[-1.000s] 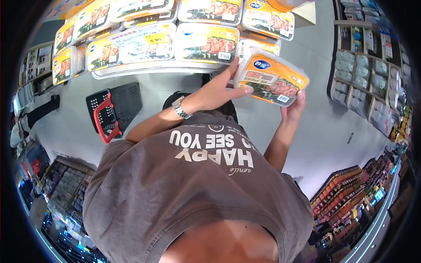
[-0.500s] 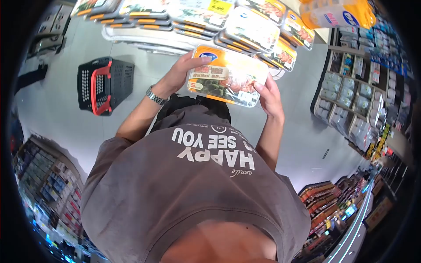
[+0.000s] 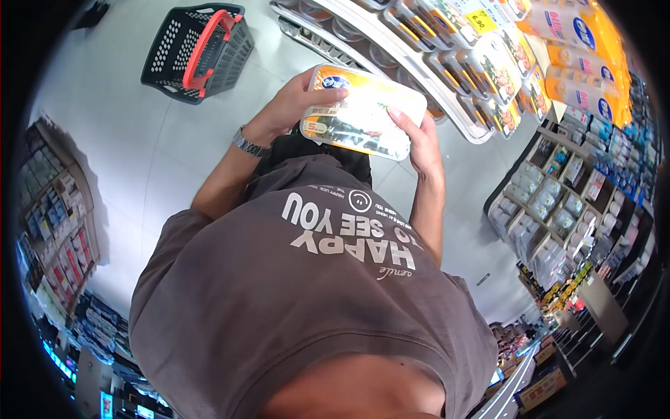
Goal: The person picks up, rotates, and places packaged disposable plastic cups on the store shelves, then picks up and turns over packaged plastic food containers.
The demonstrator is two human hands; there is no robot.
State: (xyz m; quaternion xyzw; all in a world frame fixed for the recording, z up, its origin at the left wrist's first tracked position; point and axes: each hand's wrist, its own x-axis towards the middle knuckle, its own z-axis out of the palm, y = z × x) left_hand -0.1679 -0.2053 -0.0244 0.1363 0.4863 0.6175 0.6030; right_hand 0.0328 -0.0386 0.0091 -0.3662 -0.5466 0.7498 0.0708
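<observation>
Both of my hands hold a rounded rectangular pack (image 3: 363, 115), which looks like plastic food containers in clear wrap. Its label is orange and white with a food picture and a "5", and glare whitens its middle. My left hand (image 3: 293, 101), with a metal watch (image 3: 249, 142) at the wrist, grips the left end, thumb across the top. At the right end, my right hand (image 3: 421, 140) closes round the edge, thumb on the label. The fingers beneath the pack are mostly hidden. The pack is in front of my waist, apart from the display.
A dark shopping basket (image 3: 237, 59) with red handles is on the floor ahead to the left. White display shelving (image 3: 398, 52) at the upper right bears stacks of similar packs (image 3: 499, 70) and orange bags (image 3: 579, 84). Stocked shelves (image 3: 551, 181) stand right, others (image 3: 59, 216) left.
My view has turned left, so the display has shifted right and the basket up and right in the picture. The pack stays in both hands, tilted so more glare covers its label.
</observation>
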